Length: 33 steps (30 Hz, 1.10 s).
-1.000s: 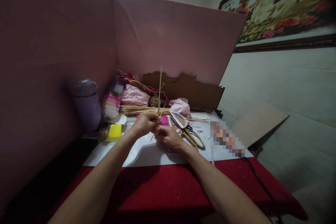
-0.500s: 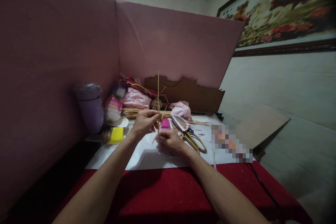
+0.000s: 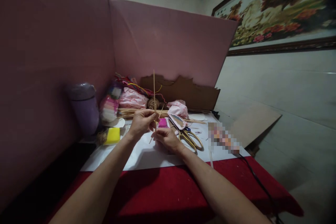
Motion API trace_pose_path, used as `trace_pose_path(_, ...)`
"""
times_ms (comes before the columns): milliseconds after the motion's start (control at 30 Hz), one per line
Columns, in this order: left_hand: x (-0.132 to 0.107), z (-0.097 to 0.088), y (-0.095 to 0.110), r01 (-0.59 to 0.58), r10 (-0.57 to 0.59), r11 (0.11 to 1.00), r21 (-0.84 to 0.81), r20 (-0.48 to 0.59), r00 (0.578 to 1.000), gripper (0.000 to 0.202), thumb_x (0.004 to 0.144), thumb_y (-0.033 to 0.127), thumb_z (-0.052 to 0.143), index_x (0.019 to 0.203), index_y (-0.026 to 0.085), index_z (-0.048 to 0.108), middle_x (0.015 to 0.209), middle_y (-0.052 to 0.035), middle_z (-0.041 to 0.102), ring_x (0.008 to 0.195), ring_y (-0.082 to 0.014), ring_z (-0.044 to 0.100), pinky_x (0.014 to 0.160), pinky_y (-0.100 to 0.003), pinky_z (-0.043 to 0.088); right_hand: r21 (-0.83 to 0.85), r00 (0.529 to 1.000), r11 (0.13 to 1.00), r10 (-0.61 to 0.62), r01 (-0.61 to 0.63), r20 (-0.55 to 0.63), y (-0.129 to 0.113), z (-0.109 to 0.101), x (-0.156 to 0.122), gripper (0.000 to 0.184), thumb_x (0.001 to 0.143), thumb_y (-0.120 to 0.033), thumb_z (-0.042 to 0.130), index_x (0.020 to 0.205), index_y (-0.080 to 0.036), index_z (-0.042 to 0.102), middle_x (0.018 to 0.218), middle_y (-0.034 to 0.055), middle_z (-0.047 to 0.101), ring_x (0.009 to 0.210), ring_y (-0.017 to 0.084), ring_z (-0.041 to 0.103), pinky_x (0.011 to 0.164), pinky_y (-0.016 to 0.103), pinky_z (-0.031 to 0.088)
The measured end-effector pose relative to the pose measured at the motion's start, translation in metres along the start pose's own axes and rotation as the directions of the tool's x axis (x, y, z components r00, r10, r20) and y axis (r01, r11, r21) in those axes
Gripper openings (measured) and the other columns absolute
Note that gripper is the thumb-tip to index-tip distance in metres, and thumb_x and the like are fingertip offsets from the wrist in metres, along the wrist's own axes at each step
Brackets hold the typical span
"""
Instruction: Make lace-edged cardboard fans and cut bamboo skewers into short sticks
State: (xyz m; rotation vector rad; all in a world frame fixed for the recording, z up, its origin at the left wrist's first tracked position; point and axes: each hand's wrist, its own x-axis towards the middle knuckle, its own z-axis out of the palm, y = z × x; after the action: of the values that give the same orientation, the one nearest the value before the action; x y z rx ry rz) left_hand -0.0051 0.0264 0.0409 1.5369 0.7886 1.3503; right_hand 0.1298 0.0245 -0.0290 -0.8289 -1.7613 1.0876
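My left hand (image 3: 141, 123) pinches a thin bamboo stick (image 3: 154, 91) that stands upright above the white sheet (image 3: 147, 154). My right hand (image 3: 166, 139) is closed just below it, fingers pressed round the lower end of the stick, where a second shorter stick (image 3: 160, 111) crosses at a slant. Both hands meet over the middle of the sheet. What the right fingers grip beyond the sticks is hidden.
Gold-handled scissors (image 3: 191, 140) lie right of my right hand. A bundle of sticks (image 3: 131, 112), a twine ball (image 3: 153, 103), pink cloth (image 3: 132, 98), a yellow block (image 3: 112, 135) and a purple flask (image 3: 84, 106) stand behind. Pink boards wall the back and left. A red cloth (image 3: 162, 192) covers the table.
The upright stick went from a slight lean to vertical. My left hand rose a little along it. The view shifted slightly.
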Motion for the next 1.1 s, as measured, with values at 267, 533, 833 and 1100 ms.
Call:
trace_pose_path(267, -0.004, 0.007, 0.000, -0.007, 0.003, 0.998, -0.060, -0.066, 0.998, 0.026, 0.070, 0.036, 0.066, 0.065, 0.011, 0.064, 0.047, 0.0013, 0.058, 0.034, -0.0047, 0.043, 0.033, -0.016, 0.032, 0.049, 1.000, 0.998, 0.024, -0.024, -0.001, 0.000, 0.002, -0.001, 0.035, 0.075, -0.048, 0.061, 0.065, -0.015, 0.059, 0.044, -0.0039, 0.052, 0.038, 0.009, 0.047, 0.040, 0.020, 0.036)
trace_pose_path(533, -0.005, 0.009, 0.002, -0.061, 0.055, 0.994, -0.086, -0.072, 0.996, 0.027, 0.071, 0.038, 0.065, 0.065, 0.013, 0.060, 0.050, 0.0023, 0.057, 0.031, -0.0037, 0.039, 0.029, -0.016, 0.026, 0.049, 0.998, 0.997, 0.062, -0.063, 0.014, -0.001, 0.002, -0.001, 0.042, 0.072, -0.055, 0.060, 0.065, -0.014, 0.061, 0.043, -0.0033, 0.051, 0.038, 0.009, 0.048, 0.040, 0.020, 0.036)
trace_pose_path(833, -0.004, 0.010, 0.001, -0.122, 0.122, 0.992, -0.008, -0.055, 0.991, 0.026, 0.073, 0.037, 0.061, 0.061, 0.015, 0.055, 0.049, 0.0039, 0.054, 0.030, -0.0036, 0.037, 0.029, -0.016, 0.026, 0.030, 0.998, 0.998, 0.058, -0.057, -0.039, -0.003, 0.003, -0.001, 0.040, 0.067, -0.053, 0.064, 0.060, -0.014, 0.059, 0.046, -0.0029, 0.051, 0.041, 0.009, 0.046, 0.044, 0.023, 0.041)
trace_pose_path(1100, -0.002, 0.005, -0.001, -0.095, 0.094, 0.995, -0.006, -0.067, 0.993, 0.029, 0.073, 0.039, 0.061, 0.057, 0.015, 0.056, 0.037, 0.0055, 0.045, 0.029, -0.0050, 0.035, 0.030, -0.017, 0.023, -0.619, 0.984, 0.774, 0.177, -0.137, 0.003, -0.037, -0.026, 0.010, 0.014, 0.073, -0.025, 0.062, 0.062, -0.015, 0.063, 0.056, 0.0013, 0.060, 0.055, 0.014, 0.057, 0.051, 0.023, 0.039)
